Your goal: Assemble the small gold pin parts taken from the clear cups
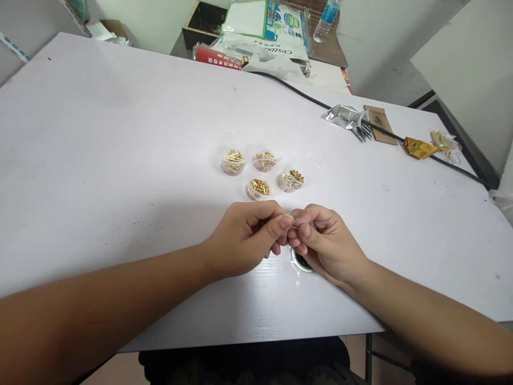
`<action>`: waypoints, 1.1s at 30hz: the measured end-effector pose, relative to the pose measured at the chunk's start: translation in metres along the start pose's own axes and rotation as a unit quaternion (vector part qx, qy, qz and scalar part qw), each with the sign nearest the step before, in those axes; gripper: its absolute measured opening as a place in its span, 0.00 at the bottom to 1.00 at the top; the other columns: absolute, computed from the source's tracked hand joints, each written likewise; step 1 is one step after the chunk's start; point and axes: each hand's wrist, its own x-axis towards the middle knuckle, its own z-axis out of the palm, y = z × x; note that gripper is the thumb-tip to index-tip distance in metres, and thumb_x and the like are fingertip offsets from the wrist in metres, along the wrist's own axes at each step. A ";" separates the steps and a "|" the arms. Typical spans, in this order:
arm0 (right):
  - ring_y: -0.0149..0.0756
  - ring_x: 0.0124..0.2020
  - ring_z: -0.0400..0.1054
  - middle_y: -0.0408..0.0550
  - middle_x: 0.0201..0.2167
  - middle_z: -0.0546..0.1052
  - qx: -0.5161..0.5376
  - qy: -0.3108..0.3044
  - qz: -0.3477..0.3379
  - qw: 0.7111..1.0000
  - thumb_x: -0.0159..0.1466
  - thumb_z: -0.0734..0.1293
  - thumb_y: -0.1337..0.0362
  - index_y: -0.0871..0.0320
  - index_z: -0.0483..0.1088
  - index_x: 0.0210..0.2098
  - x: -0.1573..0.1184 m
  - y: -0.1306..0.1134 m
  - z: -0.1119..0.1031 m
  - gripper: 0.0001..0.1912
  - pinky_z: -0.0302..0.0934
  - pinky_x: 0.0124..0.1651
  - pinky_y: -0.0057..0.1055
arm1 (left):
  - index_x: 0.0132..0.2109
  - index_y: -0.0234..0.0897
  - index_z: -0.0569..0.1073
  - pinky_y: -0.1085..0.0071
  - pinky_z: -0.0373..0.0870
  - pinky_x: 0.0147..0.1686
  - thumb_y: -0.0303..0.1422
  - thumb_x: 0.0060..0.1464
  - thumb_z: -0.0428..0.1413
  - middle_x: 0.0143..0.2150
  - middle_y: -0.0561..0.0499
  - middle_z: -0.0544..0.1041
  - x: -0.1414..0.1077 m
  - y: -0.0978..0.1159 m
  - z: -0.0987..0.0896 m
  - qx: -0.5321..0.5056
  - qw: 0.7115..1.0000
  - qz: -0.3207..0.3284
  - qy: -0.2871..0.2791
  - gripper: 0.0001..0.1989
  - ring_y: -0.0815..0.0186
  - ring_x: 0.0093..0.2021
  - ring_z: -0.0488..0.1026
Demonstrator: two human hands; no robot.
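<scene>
My left hand [256, 235] and my right hand [320, 238] meet fingertip to fingertip over the white table [100, 160]. Both are closed in a pinch, with a thin gold-coloured pin [295, 228] between them. Beyond the hands are small clear cups of gold-coloured metal pieces: a back left cup [233, 162], a back middle cup [264, 161], a right cup [292, 181] and a front cup [259, 189]. A round dark object with a pale rim [301, 262] lies partly hidden under my right hand.
A black cable [296, 92] crosses the back right, past silver foil [347, 116], brown cardboard [380, 125] and gold foil [420, 148]. Behind the table are a dark box [202, 24], plastic packages [264, 48] and a bottle [326, 21].
</scene>
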 end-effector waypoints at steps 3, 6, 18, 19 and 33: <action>0.23 0.21 0.68 0.39 0.24 0.78 0.000 0.000 -0.005 1.000 0.59 0.76 0.64 0.54 0.78 0.30 0.000 0.001 0.000 0.04 0.68 0.27 0.23 | 0.28 0.33 0.71 0.81 0.68 0.20 0.38 0.60 0.59 0.24 0.53 0.75 0.000 0.000 0.000 0.004 1.000 0.014 -0.002 0.15 0.75 0.23 0.70; 0.23 0.21 0.68 0.39 0.23 0.78 -0.002 0.000 -0.004 1.000 0.58 0.76 0.63 0.54 0.78 0.30 0.000 0.001 0.001 0.04 0.68 0.27 0.24 | 0.28 0.32 0.71 0.82 0.68 0.20 0.36 0.60 0.59 0.24 0.54 0.75 0.000 0.000 0.000 0.002 1.000 0.022 -0.003 0.14 0.76 0.23 0.70; 0.25 0.20 0.68 0.39 0.22 0.77 -0.018 0.014 0.002 1.000 0.56 0.78 0.63 0.54 0.76 0.28 0.001 -0.001 0.003 0.07 0.67 0.26 0.25 | 0.28 0.33 0.71 0.81 0.68 0.20 0.43 0.62 0.56 0.22 0.53 0.74 0.001 0.001 0.000 0.021 0.999 0.038 -0.002 0.19 0.74 0.22 0.70; 0.25 0.20 0.68 0.39 0.22 0.77 -0.018 0.016 0.005 1.000 0.56 0.78 0.63 0.54 0.76 0.28 0.001 -0.001 0.003 0.07 0.67 0.26 0.25 | 0.27 0.33 0.71 0.81 0.68 0.19 0.43 0.61 0.56 0.22 0.52 0.74 0.001 0.001 0.000 0.023 0.999 0.036 0.000 0.20 0.74 0.22 0.70; 0.25 0.21 0.68 0.37 0.23 0.76 -0.010 -0.002 0.018 1.000 0.57 0.77 0.62 0.54 0.73 0.27 0.002 0.000 0.003 0.09 0.68 0.28 0.28 | 0.28 0.34 0.71 0.79 0.71 0.23 0.41 0.59 0.59 0.23 0.52 0.76 0.001 0.001 0.000 0.045 0.999 0.029 0.005 0.17 0.74 0.22 0.71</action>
